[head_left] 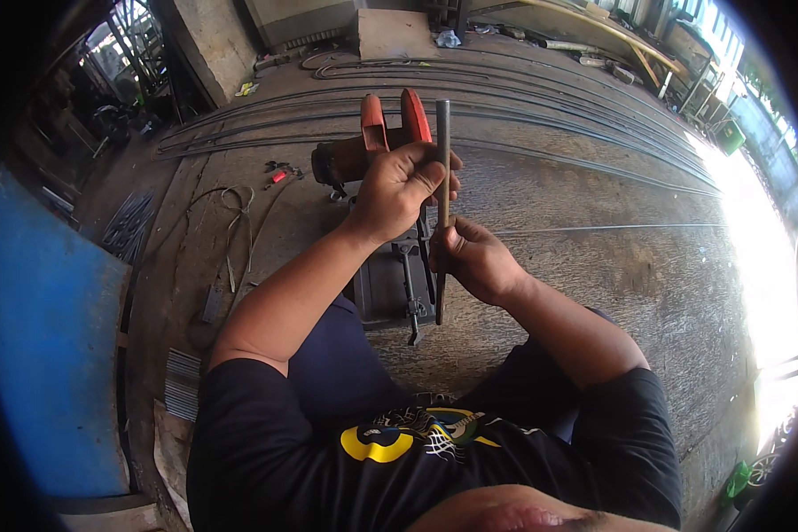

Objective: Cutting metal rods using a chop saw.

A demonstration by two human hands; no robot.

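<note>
A straight grey metal rod (443, 129) stands lengthwise before my chest, its far end pointing away from me. My left hand (397, 191) is closed round its upper part, thumb laid along the near side. Lower down, my right hand (481, 260) grips the same rod between thumb and fingers. The rod's bottom end shows below that hand. Behind the hands stands a cut-off saw with a red guard (414, 115), a red handle (374, 124) and a dark motor (335, 161). Its black base (381, 282) carries a screw clamp (409, 284). My left hand and forearm hide part of the saw.
Long thin steel bars (585, 129) run across the floor beyond the saw. A cable (239, 226) lies at the left, with a small red item (279, 176) near it. Cut rods (183, 383) lie beside my left elbow, by a blue panel (49, 346).
</note>
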